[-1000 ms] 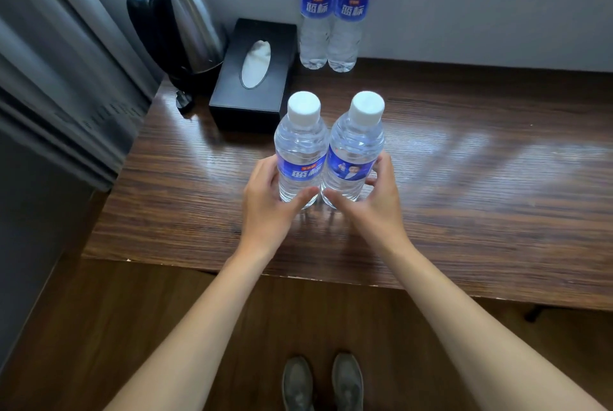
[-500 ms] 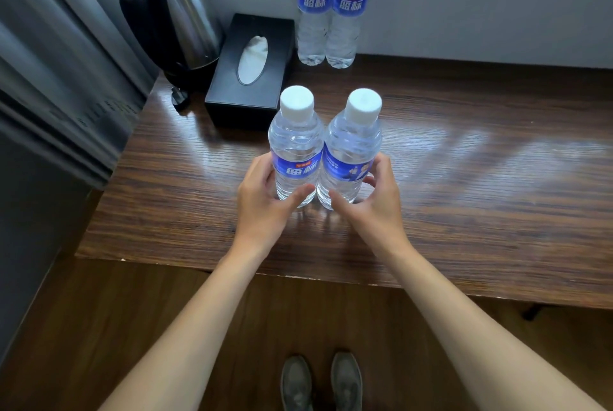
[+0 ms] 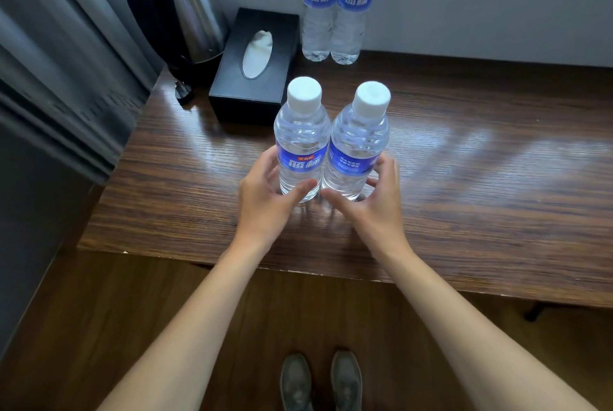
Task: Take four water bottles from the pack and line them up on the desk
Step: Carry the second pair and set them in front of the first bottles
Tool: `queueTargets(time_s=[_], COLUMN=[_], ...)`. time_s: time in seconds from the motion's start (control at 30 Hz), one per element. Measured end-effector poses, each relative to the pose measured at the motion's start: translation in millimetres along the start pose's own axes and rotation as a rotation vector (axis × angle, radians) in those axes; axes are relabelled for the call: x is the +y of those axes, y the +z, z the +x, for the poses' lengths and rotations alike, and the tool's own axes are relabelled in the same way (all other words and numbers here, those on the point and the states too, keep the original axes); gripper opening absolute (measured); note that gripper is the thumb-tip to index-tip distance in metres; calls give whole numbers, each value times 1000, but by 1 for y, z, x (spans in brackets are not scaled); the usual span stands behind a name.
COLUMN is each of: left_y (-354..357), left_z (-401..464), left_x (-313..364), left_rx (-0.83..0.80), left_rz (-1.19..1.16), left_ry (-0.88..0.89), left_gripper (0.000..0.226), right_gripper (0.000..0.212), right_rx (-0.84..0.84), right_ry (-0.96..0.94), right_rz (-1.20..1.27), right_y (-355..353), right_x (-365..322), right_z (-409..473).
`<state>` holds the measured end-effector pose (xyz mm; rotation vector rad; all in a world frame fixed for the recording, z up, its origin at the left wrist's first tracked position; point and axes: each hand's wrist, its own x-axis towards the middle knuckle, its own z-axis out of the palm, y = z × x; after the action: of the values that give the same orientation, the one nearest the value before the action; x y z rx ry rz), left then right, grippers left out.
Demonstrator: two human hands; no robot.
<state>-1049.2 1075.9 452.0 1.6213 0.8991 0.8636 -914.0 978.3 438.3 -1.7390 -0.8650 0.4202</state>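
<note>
Two clear water bottles with white caps and blue labels stand upright and touching on the wooden desk point(image 3: 481, 198). My left hand point(image 3: 265, 198) wraps the lower part of the left bottle point(image 3: 300, 145), thumb across its front. My right hand point(image 3: 374, 201) cups the right bottle point(image 3: 358, 148) the same way, fingers on its label. Two more bottles of the same kind, the far left bottle point(image 3: 320, 5) and the far right bottle point(image 3: 355, 9), stand side by side against the back wall. No pack is in view.
A black tissue box point(image 3: 255, 65) lies just behind the two near bottles. A steel kettle with a black handle point(image 3: 185, 9) stands at the desk's back left corner beside grey curtains point(image 3: 59, 72). My shoes point(image 3: 320, 380) are on the wooden floor below the desk edge.
Both hands stay on the two near bottles. The pair has shifted slightly, and the right bottle's label has turned a little.
</note>
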Motion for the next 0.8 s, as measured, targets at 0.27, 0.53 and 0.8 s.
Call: queueTargets(time_s=[0.27,0.53,0.8], left_y=[-1,-2,-1], left_z=[0,2,3], left_x=[1,1,-5], left_rx=[-7,-19,-23], left_rz=[1,-1,-31], left_ry=[-10,-8,-38], left_gripper=[60,60,58], right_gripper=[69,78,57], right_rx=[54,-66,-120], right_ry=[0,45,72], right_rz=[-48,92,132], right_y=[-2,-8,-7], right_x=[5,-2,-2], right_z=[3,3,9])
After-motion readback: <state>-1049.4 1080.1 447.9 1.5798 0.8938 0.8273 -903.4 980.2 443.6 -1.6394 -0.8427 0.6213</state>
